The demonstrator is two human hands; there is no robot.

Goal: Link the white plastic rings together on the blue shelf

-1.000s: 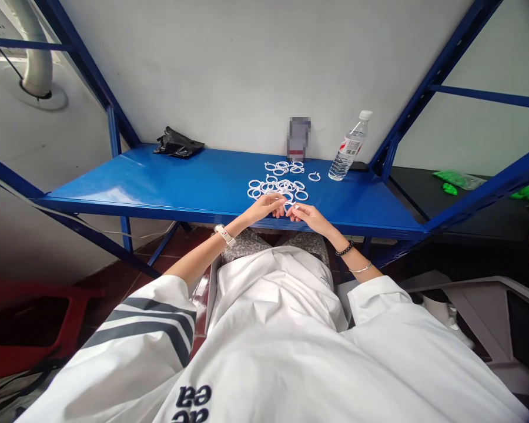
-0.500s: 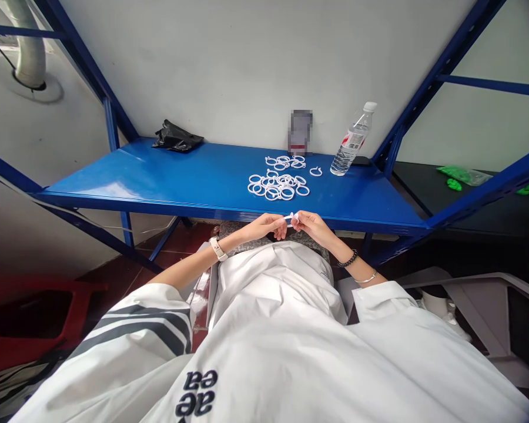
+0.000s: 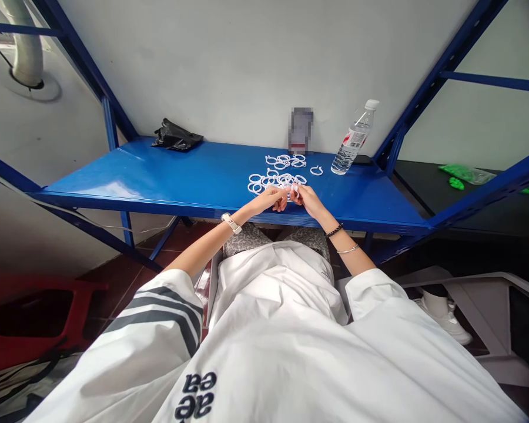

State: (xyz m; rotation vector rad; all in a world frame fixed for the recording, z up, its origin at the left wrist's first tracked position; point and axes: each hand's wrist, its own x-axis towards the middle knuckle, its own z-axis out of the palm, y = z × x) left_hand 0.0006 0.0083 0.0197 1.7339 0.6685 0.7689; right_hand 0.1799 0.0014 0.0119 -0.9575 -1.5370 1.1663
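Observation:
Over the near edge of the blue table, my left hand (image 3: 268,200) and my right hand (image 3: 308,200) meet, fingertips closed. Between them is a white plastic curtain ring (image 3: 295,190), mostly covered by fingers. Both hands pinch it, as far as the small visible part shows. Just beyond the fingers lies a loose pile of similar white rings (image 3: 271,181), its near part hidden by my hands. A smaller cluster of rings (image 3: 284,160) rests behind that pile, and a single ring (image 3: 316,171) lies apart to its right.
A water bottle (image 3: 352,141) stands right of the rings, beside a dark flat object (image 3: 364,160). A blurred-out upright item (image 3: 300,130) leans at the wall. A black plastic bag (image 3: 176,136) lies at the back left of the blue table (image 3: 158,182). Blue frame posts flank both sides.
Both hands have moved forward from in front of the table edge to over it, reaching the near side of the ring pile. The white ring has moved with them.

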